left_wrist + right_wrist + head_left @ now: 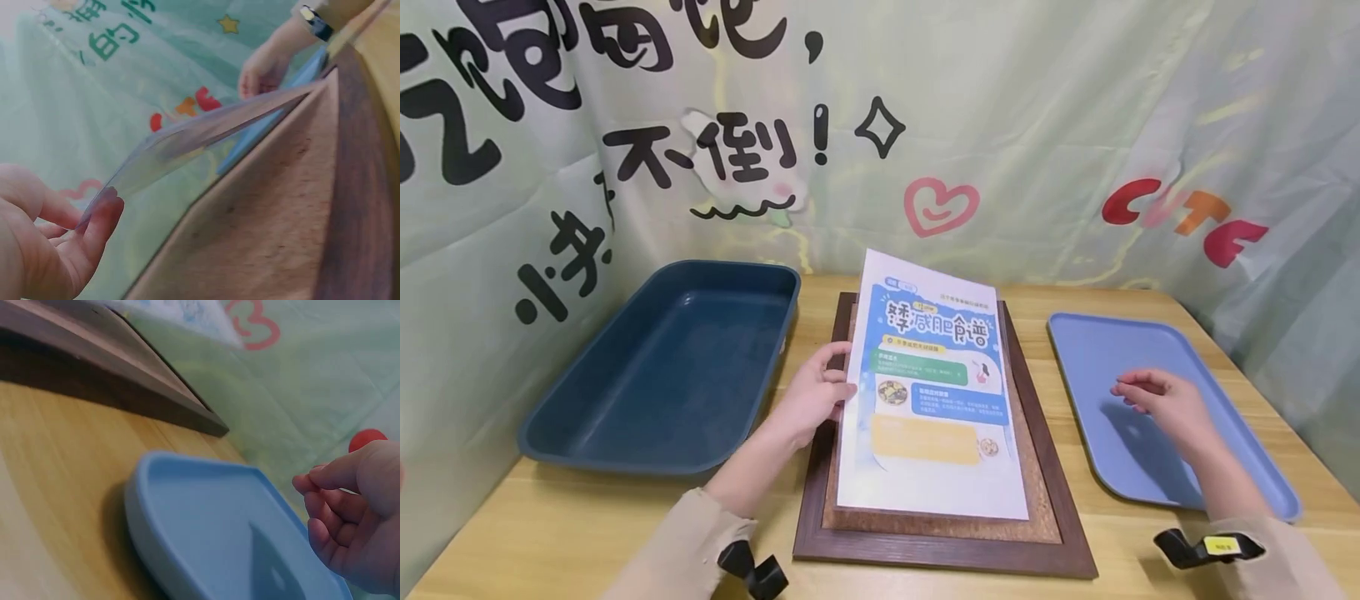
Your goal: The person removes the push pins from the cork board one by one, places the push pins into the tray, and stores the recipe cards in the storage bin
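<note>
My left hand (816,392) pinches the left edge of a printed sheet of paper (936,483), with the thumb on one side and fingers on the other. In the left wrist view the sheet (162,147) bows upward, its far part lifted off the board and its near end low over it. Beneath lies a cork board (1037,475) in a dark brown wooden frame. Over the blue tray (1150,350) hovers my right hand (1172,412), fingers curled and thumb against the index fingertip, with nothing showing between them. Its shadow falls on the tray.
To the left stands a deep dark blue bin (658,367), its rim close to my left forearm. Everything rests on a light wooden table (587,525). A pale green printed curtain (1037,125) hangs behind and along the sides.
</note>
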Motion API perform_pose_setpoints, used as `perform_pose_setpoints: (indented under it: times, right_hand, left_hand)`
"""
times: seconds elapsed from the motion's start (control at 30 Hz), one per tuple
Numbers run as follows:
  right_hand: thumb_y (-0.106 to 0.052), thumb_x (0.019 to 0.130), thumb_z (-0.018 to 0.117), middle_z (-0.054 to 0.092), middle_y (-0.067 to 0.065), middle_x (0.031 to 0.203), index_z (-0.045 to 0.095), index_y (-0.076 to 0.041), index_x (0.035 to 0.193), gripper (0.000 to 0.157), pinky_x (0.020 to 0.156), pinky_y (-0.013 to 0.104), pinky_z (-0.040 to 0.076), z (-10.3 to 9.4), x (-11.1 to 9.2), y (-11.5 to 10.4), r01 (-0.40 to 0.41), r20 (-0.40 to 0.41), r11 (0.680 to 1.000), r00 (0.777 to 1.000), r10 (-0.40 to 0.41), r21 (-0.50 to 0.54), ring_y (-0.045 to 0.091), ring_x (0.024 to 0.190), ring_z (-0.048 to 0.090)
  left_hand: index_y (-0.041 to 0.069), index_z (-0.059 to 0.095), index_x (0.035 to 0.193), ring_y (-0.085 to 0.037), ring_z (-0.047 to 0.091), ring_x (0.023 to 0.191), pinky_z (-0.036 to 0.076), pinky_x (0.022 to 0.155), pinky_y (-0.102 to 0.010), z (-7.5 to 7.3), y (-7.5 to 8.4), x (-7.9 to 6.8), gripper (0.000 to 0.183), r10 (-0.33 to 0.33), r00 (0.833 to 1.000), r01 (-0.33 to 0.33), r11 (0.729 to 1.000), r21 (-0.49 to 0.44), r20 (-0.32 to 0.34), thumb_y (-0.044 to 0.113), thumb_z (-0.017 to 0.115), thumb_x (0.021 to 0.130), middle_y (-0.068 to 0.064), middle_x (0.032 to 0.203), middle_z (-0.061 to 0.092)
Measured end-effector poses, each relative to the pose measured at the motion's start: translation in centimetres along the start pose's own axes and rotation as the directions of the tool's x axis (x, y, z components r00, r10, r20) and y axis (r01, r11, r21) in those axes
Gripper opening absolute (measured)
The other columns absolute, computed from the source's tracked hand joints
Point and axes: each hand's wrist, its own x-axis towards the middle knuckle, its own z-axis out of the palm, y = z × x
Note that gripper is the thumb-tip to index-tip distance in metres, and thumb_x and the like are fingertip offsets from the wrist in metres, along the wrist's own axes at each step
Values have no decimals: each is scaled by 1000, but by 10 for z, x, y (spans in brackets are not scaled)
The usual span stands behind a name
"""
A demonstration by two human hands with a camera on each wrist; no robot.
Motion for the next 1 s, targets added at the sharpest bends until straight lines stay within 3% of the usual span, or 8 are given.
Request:
perform_pose_setpoints:
  times: [0.2,0.37,0.6,0.7,0.87,1.0]
  right_hand:
    - [-13,92,57,61,-25,78,62,3,96,17,60,16,45,-11,-3,12,5,-22,1000,1000,-4,30,-1,69,58]
    - [-14,92,57,61,-25,78,63,-4,94,12,59,16,45,-20,-1,17,-15,-21,1000,1000,15,23,-2,69,56]
    - [-15,93,57,62,-24,78,66,-25,89,13,60,13,45,-34,3,23,-59,3,995,998,58,82,-5,71,56]
    - [-20,93,56,62,-25,78,67,-16,95,11,60,13,45,-38,5,27,-86,5,995,996,86,43,-6,71,56]
    - [-27,93,56,58,-26,78,56,10,112,41,59,15,46,-39,13,34,-154,-11,985,988,154,-73,-7,70,53]
    - [-30,91,58,56,-20,77,55,11,111,45,57,16,45,-37,18,38,-210,-47,969,977,206,-130,-4,67,51]
  left_hand:
    - [8,40,134,-19,59,64,48,50,-28,-20,22,-7,54,68,998,-69,997,-33,-17,-13,48,85,-21,93,63]
    - [6,34,137,-15,62,65,51,52,-28,-46,42,-12,54,92,995,-94,994,-49,-39,-11,46,87,-19,97,63]
    - [8,28,141,-12,66,67,51,56,-24,-98,62,-18,53,136,982,-142,989,-42,-135,-4,46,93,4,84,66]
    - [11,28,143,-12,67,68,52,57,-24,-120,67,-18,56,136,975,-152,985,-85,-176,-3,47,93,8,82,67]
    - [17,28,145,-12,67,67,52,56,-23,-155,68,-16,59,119,960,-156,979,-130,-252,-2,47,93,9,80,68]
    - [21,28,146,-11,66,64,52,54,-23,-182,65,-15,62,88,947,-145,975,-168,-309,-4,47,92,10,79,67]
